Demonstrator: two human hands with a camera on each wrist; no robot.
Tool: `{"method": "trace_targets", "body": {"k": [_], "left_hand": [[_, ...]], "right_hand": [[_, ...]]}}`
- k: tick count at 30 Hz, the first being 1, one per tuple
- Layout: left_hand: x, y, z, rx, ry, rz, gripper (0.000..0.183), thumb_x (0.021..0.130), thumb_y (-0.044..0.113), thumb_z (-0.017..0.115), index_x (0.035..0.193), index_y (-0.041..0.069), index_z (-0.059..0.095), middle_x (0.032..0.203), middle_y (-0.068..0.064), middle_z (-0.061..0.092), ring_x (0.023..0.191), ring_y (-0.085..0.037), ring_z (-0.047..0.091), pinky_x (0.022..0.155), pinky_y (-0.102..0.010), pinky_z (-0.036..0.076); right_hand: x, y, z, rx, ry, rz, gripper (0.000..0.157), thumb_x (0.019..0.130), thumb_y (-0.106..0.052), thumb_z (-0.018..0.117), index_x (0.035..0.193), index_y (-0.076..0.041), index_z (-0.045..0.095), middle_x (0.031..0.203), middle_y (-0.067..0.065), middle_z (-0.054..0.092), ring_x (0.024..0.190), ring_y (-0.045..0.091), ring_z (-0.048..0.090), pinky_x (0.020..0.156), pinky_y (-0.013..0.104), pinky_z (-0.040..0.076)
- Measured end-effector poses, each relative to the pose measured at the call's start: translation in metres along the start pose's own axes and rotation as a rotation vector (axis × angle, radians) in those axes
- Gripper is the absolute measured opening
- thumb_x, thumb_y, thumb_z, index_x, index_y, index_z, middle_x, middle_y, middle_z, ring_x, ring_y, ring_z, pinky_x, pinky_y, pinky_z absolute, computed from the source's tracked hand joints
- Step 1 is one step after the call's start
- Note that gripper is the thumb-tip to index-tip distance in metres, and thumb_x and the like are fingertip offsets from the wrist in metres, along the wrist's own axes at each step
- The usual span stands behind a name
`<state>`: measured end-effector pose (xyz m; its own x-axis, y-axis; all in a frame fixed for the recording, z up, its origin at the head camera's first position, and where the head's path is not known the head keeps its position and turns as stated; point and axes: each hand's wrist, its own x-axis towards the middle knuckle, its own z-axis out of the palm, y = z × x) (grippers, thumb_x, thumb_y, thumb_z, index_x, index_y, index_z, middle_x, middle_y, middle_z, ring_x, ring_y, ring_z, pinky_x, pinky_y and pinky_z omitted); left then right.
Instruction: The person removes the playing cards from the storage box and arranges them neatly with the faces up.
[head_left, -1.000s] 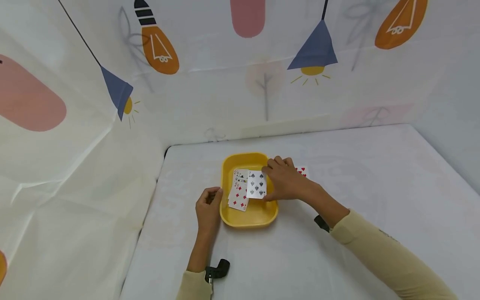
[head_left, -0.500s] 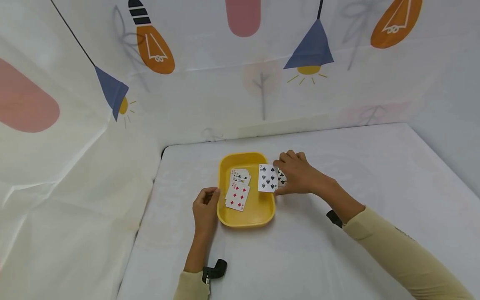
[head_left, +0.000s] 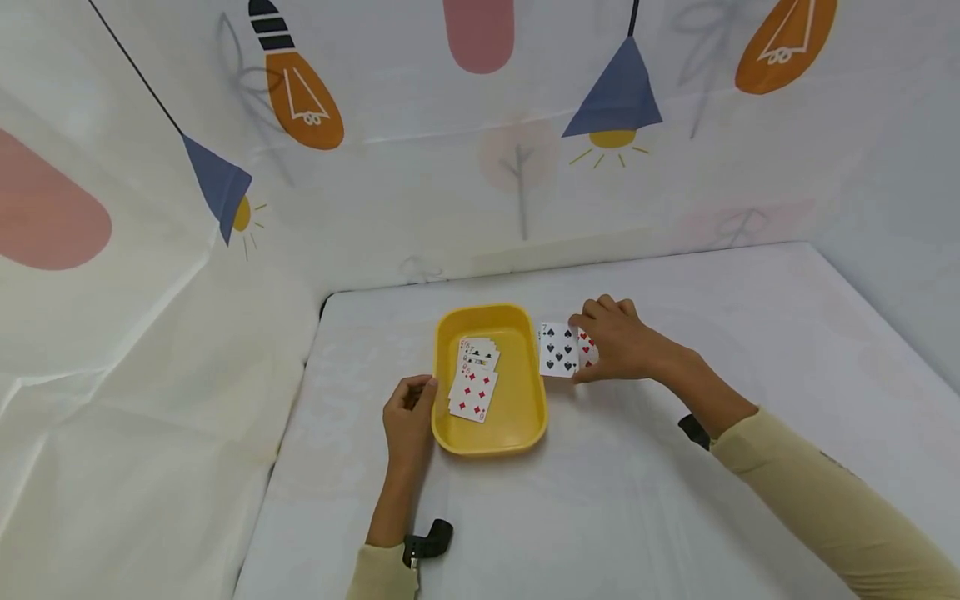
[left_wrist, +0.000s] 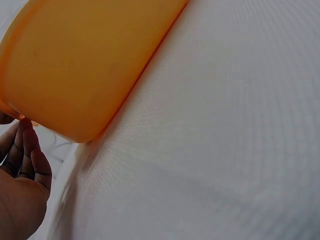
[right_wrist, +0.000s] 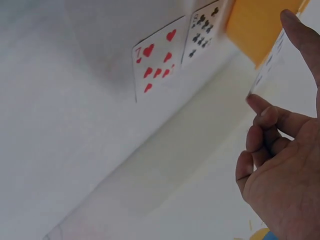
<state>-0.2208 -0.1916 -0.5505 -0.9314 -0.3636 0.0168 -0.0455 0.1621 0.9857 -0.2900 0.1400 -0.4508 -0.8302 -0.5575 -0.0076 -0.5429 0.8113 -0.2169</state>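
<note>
In the head view my right hand (head_left: 618, 337) holds a playing card, the seven of spades (head_left: 558, 350), by its top and bottom edges between thumb and finger, just right of the tray. The right wrist view shows that card edge-on. Behind it on the table lie a seven of hearts (right_wrist: 157, 60) and a black clubs card (right_wrist: 202, 29). My left hand (head_left: 408, 414) pinches the left rim of the yellow tray (head_left: 525, 429). Inside the tray several overlapping cards lie face up, with a six of diamonds (head_left: 474, 395) on top.
A white-covered table (head_left: 675, 275) carries the tray and cards. Printed fabric walls (head_left: 420, 200) rise behind it and on the left. Each wrist wears a black camera, such as the left one (head_left: 431, 542).
My right hand has moved rightward with the seven of spades, from over the tray to beyond its right rim. The left hand stays at the tray's left rim.
</note>
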Motion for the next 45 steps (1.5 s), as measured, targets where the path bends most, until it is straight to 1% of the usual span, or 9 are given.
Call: {"method": "trace_targets", "body": {"k": [7,11,20,27,33,40,45], "left_hand": [[0.0,-0.001,-0.002,0.001,-0.009,-0.011,0.023,0.096,0.034,0.068,0.105,0.013,0.071,0.099,-0.006,0.066,0.088,-0.02,0.06,0.074,-0.022,0.051],[0.0,-0.001,-0.002,-0.002,-0.011,-0.005,0.022,0.096,0.033,0.068,0.105,0.013,0.071,0.098,-0.007,0.066,0.088,-0.021,0.06,0.074,-0.022,0.051],[0.0,-0.001,-0.001,0.005,-0.007,0.003,0.021,0.097,0.032,0.068,0.105,0.013,0.071,0.098,-0.006,0.067,0.088,-0.021,0.06,0.074,-0.022,0.05],[0.001,-0.001,-0.001,0.017,-0.012,0.001,0.023,0.096,0.034,0.068,0.105,0.014,0.071,0.099,-0.005,0.067,0.089,-0.02,0.06,0.075,-0.022,0.05],[0.001,-0.001,0.0,0.018,-0.007,0.001,0.02,0.097,0.033,0.068,0.105,0.014,0.071,0.099,-0.004,0.067,0.09,-0.02,0.06,0.076,-0.022,0.05],[0.002,-0.001,0.0,0.013,-0.001,0.015,0.025,0.096,0.032,0.069,0.106,0.01,0.072,0.099,-0.008,0.067,0.089,-0.022,0.059,0.074,-0.021,0.049],[0.002,-0.003,0.001,0.011,0.003,0.015,0.025,0.096,0.033,0.069,0.106,0.01,0.072,0.098,-0.007,0.067,0.089,-0.021,0.06,0.075,-0.02,0.05]], "right_hand": [[-0.008,0.019,0.002,-0.014,-0.013,0.028,0.083,0.069,-0.049,0.089,0.131,-0.002,0.058,0.116,0.01,0.051,0.108,0.03,0.04,0.09,0.05,0.03],[-0.012,0.027,0.001,-0.001,-0.016,0.044,0.084,0.069,-0.048,0.089,0.131,0.0,0.058,0.115,0.012,0.051,0.109,0.031,0.041,0.091,0.052,0.03],[-0.021,0.047,0.007,0.019,-0.034,0.074,0.081,0.069,-0.044,0.09,0.13,0.001,0.059,0.116,0.013,0.052,0.109,0.032,0.042,0.088,0.051,0.029],[-0.024,0.06,0.006,0.011,-0.042,0.084,0.08,0.069,-0.044,0.09,0.129,0.0,0.06,0.113,0.013,0.054,0.109,0.034,0.043,0.088,0.054,0.032],[-0.028,0.07,0.008,0.003,-0.061,0.104,0.081,0.068,-0.045,0.09,0.128,0.0,0.06,0.113,0.014,0.054,0.11,0.036,0.044,0.086,0.054,0.033],[-0.033,0.084,0.012,0.017,-0.079,0.13,0.079,0.068,-0.043,0.09,0.128,0.0,0.06,0.114,0.016,0.055,0.11,0.039,0.044,0.086,0.056,0.034],[-0.035,0.098,0.015,0.02,-0.098,0.152,0.081,0.068,-0.046,0.09,0.129,-0.001,0.06,0.113,0.016,0.054,0.111,0.039,0.043,0.085,0.056,0.034]]}}
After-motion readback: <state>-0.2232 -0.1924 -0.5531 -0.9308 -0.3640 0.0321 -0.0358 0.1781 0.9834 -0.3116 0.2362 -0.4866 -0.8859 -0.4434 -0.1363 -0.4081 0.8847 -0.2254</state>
